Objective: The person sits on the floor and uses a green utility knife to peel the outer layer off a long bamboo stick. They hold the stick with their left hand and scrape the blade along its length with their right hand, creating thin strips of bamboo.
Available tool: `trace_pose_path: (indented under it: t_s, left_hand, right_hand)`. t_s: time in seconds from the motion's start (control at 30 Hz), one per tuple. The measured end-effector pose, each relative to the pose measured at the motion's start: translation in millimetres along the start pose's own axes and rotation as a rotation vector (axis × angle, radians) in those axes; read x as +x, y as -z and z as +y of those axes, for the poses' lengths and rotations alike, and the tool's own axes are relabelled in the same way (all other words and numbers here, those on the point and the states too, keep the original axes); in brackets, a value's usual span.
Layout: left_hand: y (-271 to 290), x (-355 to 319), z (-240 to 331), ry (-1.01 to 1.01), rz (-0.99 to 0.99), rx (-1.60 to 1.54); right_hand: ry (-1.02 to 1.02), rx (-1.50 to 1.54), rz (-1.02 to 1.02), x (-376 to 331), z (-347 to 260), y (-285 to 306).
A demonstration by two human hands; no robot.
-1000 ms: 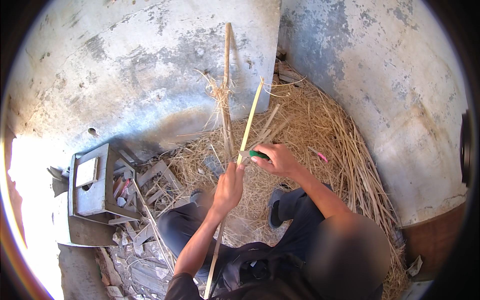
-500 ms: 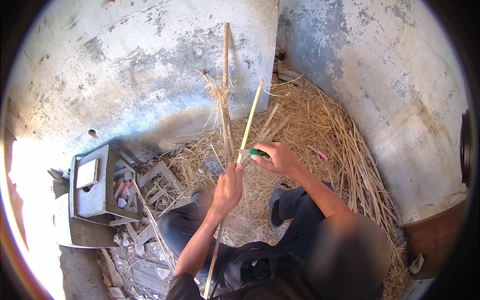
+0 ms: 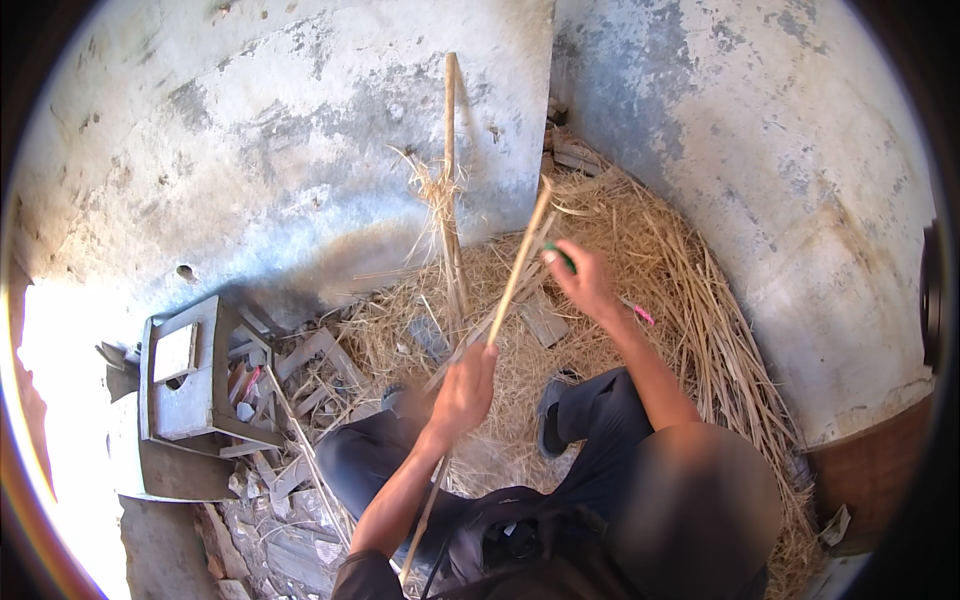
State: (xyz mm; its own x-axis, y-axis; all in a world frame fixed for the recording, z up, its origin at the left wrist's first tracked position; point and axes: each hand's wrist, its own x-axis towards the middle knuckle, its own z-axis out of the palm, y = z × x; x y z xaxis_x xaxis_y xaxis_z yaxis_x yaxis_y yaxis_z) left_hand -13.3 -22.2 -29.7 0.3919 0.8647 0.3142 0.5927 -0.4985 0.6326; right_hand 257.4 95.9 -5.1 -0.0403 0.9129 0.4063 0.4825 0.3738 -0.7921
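Observation:
My left hand (image 3: 464, 392) is closed round a long, narrow bamboo strip (image 3: 518, 268), which slants up and away to the right. Its lower end passes back beneath my left forearm toward my lap. In my right hand (image 3: 588, 288) is a green-handled knife (image 3: 560, 257), held close to the right side of the strip's upper part. The blade is too blurred to make out now. Thin curled shavings hang near the strip's far tip.
An upright pole (image 3: 450, 120) with shavings caught on it leans at the wall. A wooden stool (image 3: 190, 400) lies tipped on its side at left. Straw-like shavings (image 3: 610, 230) and long strips (image 3: 715, 330) cover the floor, with a pink object (image 3: 643, 314) at right.
My right hand has moved up and away along the strip with the knife, from beside my left hand. The strip now tilts further right, still gripped in my left hand.

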Motion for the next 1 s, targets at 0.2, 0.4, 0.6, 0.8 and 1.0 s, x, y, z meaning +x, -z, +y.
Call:
trace_pose_path:
  t_s: [0.2,0.4,0.6,0.8,1.0]
  left_hand:
    - [5.4,6.4,30.5,0.187,-0.015,-0.385]
    - [14.4,19.7,22.4,0.373,-0.094,-0.588]
    - [27.0,23.8,12.1,0.462,-0.140,-0.696]
    - [27.3,22.8,12.0,0.420,-0.091,-0.702]
    - [22.0,22.6,9.6,0.405,-0.037,-0.579]
  right_hand:
    - [-0.021,-0.320,0.150,3.6,27.0,43.0]
    - [0.094,-0.105,-0.040,-10.8,2.9,18.1]
    - [0.254,-0.164,-0.253,-27.9,-36.5,-10.4]
    - [0.346,-0.217,-0.297,-33.8,-47.0,-22.2]
    - [0.368,-0.226,-0.280,-36.0,-46.5,-26.6]
